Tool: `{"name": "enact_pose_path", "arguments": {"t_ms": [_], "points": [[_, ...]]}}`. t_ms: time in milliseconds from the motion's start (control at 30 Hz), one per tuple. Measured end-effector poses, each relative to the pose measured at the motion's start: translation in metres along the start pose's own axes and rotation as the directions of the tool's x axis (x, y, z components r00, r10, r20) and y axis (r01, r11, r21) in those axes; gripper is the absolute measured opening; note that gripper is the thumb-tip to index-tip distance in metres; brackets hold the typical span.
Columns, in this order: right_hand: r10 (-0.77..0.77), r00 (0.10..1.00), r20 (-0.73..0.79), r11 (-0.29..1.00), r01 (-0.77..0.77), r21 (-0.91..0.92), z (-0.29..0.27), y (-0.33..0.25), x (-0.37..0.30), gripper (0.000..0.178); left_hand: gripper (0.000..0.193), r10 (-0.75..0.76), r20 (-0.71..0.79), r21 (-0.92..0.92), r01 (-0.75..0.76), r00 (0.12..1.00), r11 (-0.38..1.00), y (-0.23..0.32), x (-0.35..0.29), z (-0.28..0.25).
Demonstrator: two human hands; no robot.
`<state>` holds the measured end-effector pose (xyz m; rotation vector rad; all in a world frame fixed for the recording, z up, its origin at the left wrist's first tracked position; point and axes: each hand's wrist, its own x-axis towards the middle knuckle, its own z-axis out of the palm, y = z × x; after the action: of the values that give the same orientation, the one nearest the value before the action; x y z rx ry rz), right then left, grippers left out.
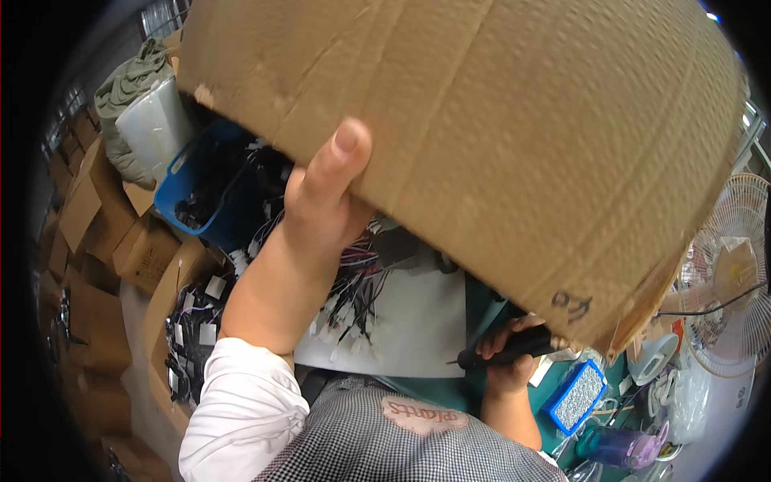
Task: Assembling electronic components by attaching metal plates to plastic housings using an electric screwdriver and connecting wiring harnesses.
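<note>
A big brown cardboard box [482, 120] is held up in front of me, tilted, and it fills the upper part of the view. My left hand [329, 173] grips its lower edge. The thumb lies on the near face, while the other fingers are hidden behind the cardboard. By the box's lower right corner, my right hand [514, 353] is wrapped round a black screwdriver-like tool [518, 347] with a thin tip pointing left. Beneath the box, bundles of wires with white connectors [353, 313] lie on a white sheet [426, 321].
A blue basket [181, 197] of black parts stands at left, near an open carton [165, 345] of wired parts. More cartons [96, 321] fill the far left. On the green table [554, 438] at right are a blue-framed tray [577, 398], a purple bottle [622, 446] and a fan [727, 273].
</note>
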<state>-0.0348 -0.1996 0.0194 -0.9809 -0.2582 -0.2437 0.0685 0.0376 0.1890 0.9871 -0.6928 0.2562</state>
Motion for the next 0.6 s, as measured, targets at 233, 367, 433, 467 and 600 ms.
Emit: {"name": "enact_pose_path", "arguments": {"t_ms": [233,367,433,467,600], "points": [[-0.064,0.994,0.084,0.998,0.063,0.017,-0.005,0.007,-0.001,0.062,0.042,-0.010,0.386,-0.106,0.055,0.922,0.993,-0.006,0.039,-0.039],[-0.050,0.997,0.054,0.998,0.048,0.038,-0.003,0.008,-0.001,0.062,0.038,-0.006,0.338,-0.073,0.032,0.941,0.997,0.002,0.043,-0.017],[-0.049,0.998,0.039,0.998,0.048,0.030,-0.005,0.007,-0.001,0.062,0.041,-0.113,0.026,-0.227,0.115,0.993,0.967,0.013,0.046,0.014],[-0.047,0.998,0.031,0.998,0.046,0.041,-0.005,0.006,-0.001,0.063,0.041,-0.115,0.028,-0.228,0.118,0.993,0.966,0.010,0.052,0.010],[-0.025,0.999,0.038,0.997,0.022,0.077,-0.006,0.006,-0.002,0.063,0.031,-0.240,0.091,0.077,0.234,0.966,0.969,-0.004,0.104,-0.002]]}}
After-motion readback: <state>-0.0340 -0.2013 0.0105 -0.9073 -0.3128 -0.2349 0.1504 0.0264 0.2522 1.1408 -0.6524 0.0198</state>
